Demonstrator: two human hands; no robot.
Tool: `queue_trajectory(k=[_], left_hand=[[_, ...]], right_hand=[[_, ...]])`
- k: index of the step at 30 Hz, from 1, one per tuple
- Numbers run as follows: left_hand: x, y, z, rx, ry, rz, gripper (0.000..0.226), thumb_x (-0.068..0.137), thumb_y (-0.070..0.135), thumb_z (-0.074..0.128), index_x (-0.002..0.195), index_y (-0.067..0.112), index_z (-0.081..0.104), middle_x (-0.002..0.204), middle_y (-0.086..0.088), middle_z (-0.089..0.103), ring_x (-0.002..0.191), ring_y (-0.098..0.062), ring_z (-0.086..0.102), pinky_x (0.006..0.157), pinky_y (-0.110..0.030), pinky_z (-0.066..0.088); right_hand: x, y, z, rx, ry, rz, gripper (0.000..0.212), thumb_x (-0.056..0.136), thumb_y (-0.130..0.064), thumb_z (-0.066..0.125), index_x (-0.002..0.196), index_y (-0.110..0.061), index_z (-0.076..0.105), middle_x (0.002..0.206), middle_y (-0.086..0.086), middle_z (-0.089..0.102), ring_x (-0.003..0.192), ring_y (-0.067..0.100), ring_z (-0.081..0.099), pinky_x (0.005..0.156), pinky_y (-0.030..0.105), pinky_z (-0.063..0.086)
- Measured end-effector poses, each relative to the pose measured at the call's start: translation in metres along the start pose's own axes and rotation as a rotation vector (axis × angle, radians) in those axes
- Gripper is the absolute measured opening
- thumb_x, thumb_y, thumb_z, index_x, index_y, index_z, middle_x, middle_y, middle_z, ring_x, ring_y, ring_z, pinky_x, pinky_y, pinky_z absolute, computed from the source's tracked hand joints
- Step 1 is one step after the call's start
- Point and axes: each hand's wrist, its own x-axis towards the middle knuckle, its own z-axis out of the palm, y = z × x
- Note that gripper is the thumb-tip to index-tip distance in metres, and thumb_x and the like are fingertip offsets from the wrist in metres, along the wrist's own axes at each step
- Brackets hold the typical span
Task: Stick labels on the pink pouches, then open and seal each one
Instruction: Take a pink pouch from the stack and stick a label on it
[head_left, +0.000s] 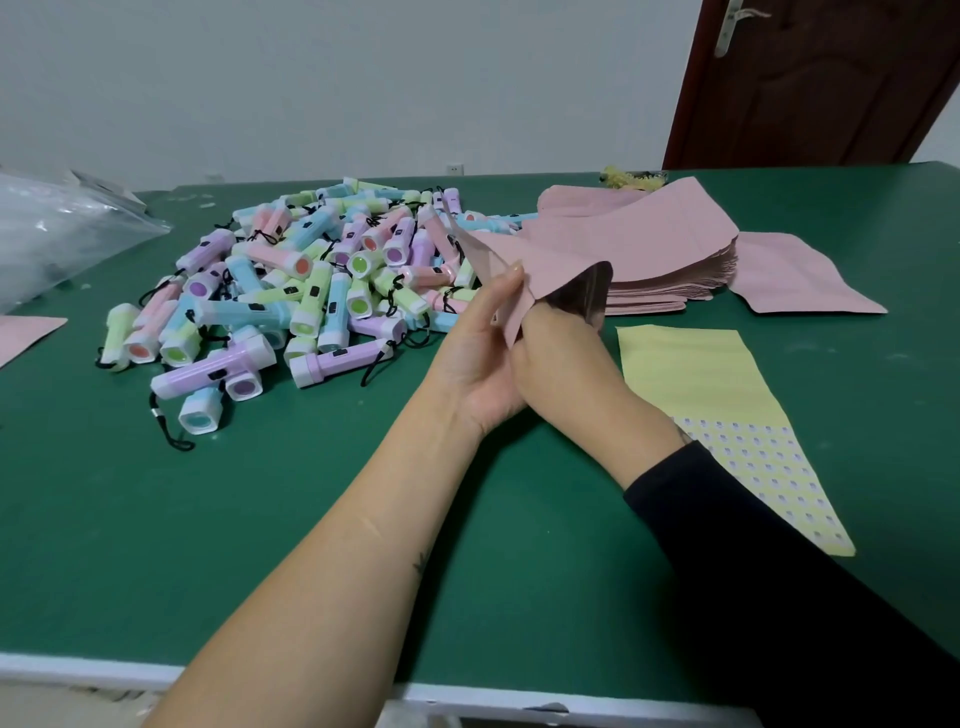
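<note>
1. Head view, the only one: the pink pouch (540, 260) is up off the green table (363, 519), held at the middle of the frame between both hands, mouth facing down toward the wrists, body pointing away over the pile.
2. Left hand (483, 364): palm turned up, fingers (511, 283) nearly straight and laid along the near left wall of the pouch, holding that wall at its edge.
3. Right hand (561, 364): pushed into the pouch mouth from below. Its fingers are hidden inside, so I cannot tell whether they are curled or flat. The dark shiny lining shows at the spread mouth just above the knuckles.
4. The two hands touch at the heels, wrists crossing close together. The left forearm is bare; the right has a black sleeve (779, 571).
5. Stack of pink pouches (649, 291): flat on the table just behind and right of the hands, near the held pouch.
6. One loose pouch (800, 280) lies right of the stack, partly tucked under it.
7. Yellow label sheet (696, 374): flat on the table just right of the right wrist, labels left only on its near part.
8. Heap of pastel flashlights (291, 291): left of and behind the hands, the held pouch overlapping its right edge.
9. Clear plastic bag (62, 234) at far left; another pink pouch corner (23, 335) at the left edge.
10. Brown door (831, 78) at back right.
</note>
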Motion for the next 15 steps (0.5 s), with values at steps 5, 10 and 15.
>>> queue_trajectory(k=[5, 10, 15], left_hand=[[0.0005, 0.0016, -0.0015, 0.002, -0.024, -0.032, 0.057, 0.081, 0.028, 0.063, 0.135, 0.014, 0.052, 0.140, -0.012, 0.049, 0.137, -0.029, 0.042, 0.118, -0.044, 0.029], [0.0025, 0.0050, -0.0054, -0.057, -0.025, -0.007, 0.073, 0.079, 0.036, 0.069, 0.145, 0.014, 0.047, 0.152, -0.005, 0.043, 0.141, -0.023, 0.039, 0.120, -0.041, 0.025], [0.0035, 0.0016, -0.0041, 0.087, 0.012, 0.032, 0.048, 0.075, 0.041, 0.070, 0.114, 0.013, 0.073, 0.124, -0.009, 0.067, 0.116, -0.024, 0.063, 0.108, -0.042, 0.043]], right_hand=[[0.0012, 0.0006, -0.0043, -0.014, 0.045, -0.014, 0.037, 0.088, -0.008, 0.048, 0.124, 0.000, 0.052, 0.119, 0.021, 0.057, 0.109, 0.039, 0.054, 0.086, 0.038, 0.041], [-0.0012, -0.0012, -0.0059, -0.029, 0.073, -0.042, 0.036, 0.087, -0.009, 0.051, 0.122, -0.002, 0.054, 0.117, 0.021, 0.057, 0.105, 0.041, 0.054, 0.084, 0.039, 0.039], [-0.0048, -0.0033, -0.0042, -0.056, 0.040, -0.038, 0.029, 0.090, -0.008, 0.048, 0.115, 0.004, 0.054, 0.108, 0.026, 0.062, 0.104, 0.040, 0.054, 0.077, 0.034, 0.033]])
